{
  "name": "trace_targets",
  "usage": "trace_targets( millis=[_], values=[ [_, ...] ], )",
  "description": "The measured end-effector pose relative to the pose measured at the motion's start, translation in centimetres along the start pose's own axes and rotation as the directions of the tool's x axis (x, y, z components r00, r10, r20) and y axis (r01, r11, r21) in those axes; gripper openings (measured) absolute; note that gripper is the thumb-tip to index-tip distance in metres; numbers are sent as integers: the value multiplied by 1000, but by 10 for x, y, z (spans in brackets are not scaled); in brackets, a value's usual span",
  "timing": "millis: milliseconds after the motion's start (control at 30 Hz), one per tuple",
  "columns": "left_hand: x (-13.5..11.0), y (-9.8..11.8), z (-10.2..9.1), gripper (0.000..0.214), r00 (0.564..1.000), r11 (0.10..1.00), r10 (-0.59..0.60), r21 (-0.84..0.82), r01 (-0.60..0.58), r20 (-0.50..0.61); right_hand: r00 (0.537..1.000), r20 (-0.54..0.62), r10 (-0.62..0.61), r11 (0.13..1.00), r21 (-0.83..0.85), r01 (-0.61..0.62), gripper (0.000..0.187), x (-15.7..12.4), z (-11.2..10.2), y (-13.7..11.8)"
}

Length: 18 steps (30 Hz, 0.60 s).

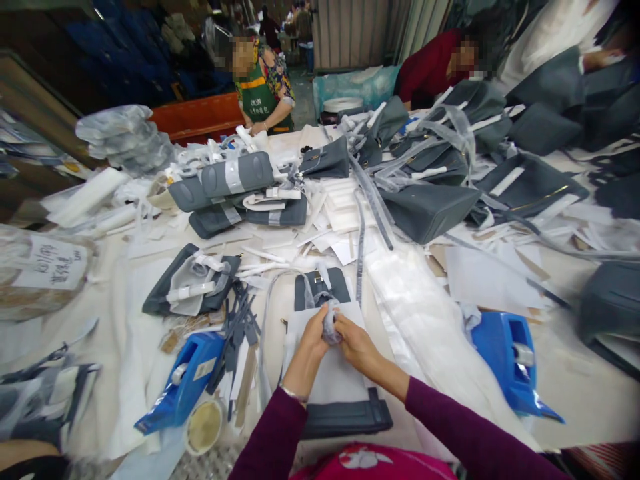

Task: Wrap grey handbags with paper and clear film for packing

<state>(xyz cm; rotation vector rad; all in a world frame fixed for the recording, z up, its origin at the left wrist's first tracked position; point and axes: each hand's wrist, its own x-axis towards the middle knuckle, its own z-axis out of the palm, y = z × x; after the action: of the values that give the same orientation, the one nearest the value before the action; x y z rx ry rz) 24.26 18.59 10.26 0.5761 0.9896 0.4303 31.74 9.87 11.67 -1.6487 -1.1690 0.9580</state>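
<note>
My left hand and my right hand meet over a dark grey bag lying flat before me. Both have their fingers closed on a rolled bundle wrapped in clear plastic; what is inside it I cannot make out. Beneath the hands a pale sheet covers the bag's middle. The bag's buckled flap shows at the far end, its dark base at the near end. A plastic-covered strap curves along its left side.
Blue tape dispensers stand on either side. Loose dark straps and a tape roll lie left. White wrapping sheets spread to the right. Stacked grey bags crowd the far side, where other people work.
</note>
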Motion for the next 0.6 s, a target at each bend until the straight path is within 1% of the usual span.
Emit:
trace_targets(
  millis=[67,133,200,267,300,333,400,433,467,533,567,600],
  values=[
    [4,-6,3,42,995,995,92,48,-90,-47,993,6,119,993,-7,-119,19,6,-1,6],
    [5,-10,3,38,983,983,162,105,-153,-83,980,20,199,980,-7,-199,15,11,-2,13],
    [3,-9,-2,32,964,967,226,151,-205,-141,978,7,207,978,-27,-206,11,14,-3,19],
    [-2,-3,-10,29,929,943,297,220,-249,-219,982,-22,188,981,-53,-189,14,15,-5,24],
    [-5,1,-14,30,928,939,298,245,-242,-223,984,-31,174,983,-60,-176,15,14,-6,25],
    [-7,5,-17,33,943,942,268,258,-214,-196,987,-34,156,985,-67,-158,15,14,-6,25],
    [-12,10,-19,39,986,961,143,250,-118,-84,995,-21,99,991,-89,-100,14,14,-7,23],
    [-13,11,-19,42,997,970,79,232,-71,-26,998,-5,59,992,-110,-59,13,14,-8,22],
    [-14,11,-17,44,999,975,40,218,-40,7,1000,6,16,990,-140,-15,13,14,-10,21],
    [-16,8,-13,45,999,978,38,204,-37,2,999,-12,-45,975,-219,41,13,10,-14,20],
    [-16,6,-12,43,999,979,43,200,-41,-7,998,-51,-44,965,-260,29,17,6,-17,20],
    [-17,4,-11,41,999,979,47,198,-43,-16,994,-108,-21,955,-297,-12,23,-1,-20,20]
  ],
)
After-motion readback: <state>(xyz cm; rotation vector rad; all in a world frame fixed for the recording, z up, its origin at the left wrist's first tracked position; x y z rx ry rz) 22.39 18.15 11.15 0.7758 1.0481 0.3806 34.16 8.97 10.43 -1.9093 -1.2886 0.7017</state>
